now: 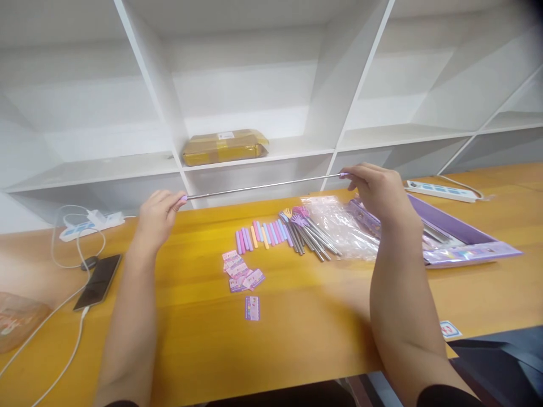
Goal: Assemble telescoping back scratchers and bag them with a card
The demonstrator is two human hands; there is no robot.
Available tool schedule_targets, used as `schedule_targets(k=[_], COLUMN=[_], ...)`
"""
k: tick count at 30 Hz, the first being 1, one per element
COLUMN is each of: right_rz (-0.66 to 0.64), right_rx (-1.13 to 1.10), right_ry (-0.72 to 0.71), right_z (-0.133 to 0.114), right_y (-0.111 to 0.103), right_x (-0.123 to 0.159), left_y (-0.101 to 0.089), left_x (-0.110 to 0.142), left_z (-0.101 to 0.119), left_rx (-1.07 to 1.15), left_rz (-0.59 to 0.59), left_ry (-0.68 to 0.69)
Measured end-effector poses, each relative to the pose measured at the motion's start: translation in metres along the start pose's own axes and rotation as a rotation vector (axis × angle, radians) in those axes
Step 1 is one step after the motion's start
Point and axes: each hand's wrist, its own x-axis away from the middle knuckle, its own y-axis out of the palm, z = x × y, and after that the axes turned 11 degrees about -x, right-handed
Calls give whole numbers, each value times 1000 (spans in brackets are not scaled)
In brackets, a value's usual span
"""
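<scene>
Between my two hands stretches a thin, extended telescopic back scratcher [263, 185], held nearly level above the table. My left hand [159, 212] pinches its purple left end, and my right hand [371, 183] pinches the purple right end; fingers partly cover both ends. Below it lies a bundle of metal-rod back scratchers [311, 234] with small hand-shaped heads in blue, orange, pink and purple. Left of the bundle sits a row of coloured grip sleeves [263, 234]. Nearer me are a pile of pink-purple cards [240, 272] and a single card [251, 308].
Clear plastic bags [339, 226] lie beside an open purple box [475, 251] at right. Power strips [443, 191] stand at both sides. A phone [98, 281] with white cables lies at left. A taped parcel [224, 147] rests on the white shelf [297, 148] behind.
</scene>
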Motion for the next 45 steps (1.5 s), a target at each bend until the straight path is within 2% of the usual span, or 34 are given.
schedule_targets(k=[3,7,12,21,26,33,36,40,45], right_rz=[-41,-153,-155,-45,-43,-68,-92,-184,-243], right_rx=[15,25,83,64,42,21,13,12,46], right_ry=[-5,-17,-19,-87,-123,-122,-173,-255,-251], right_z=[-7,-23,-33,-33,-32,-39,-50,-71,-85], right_y=[2,19,38,30,31,31,42,63,78], right_x=[1,-1,-4,-3,-1,-2,-2,4,8], left_y=[1,8,15,21,16,6,6,9,8], left_x=[0,-1,-2,0,2,-1,-2,-1,-2], left_z=[6,16,24,27,28,29,39,57,62], left_rx=[13,17,-19,0,9,-35,-27,-23,-57], left_rz=[-27,-18,-18,110,100,171,216,217,207], left_ry=[17,58,53,142,151,213,234,260,301])
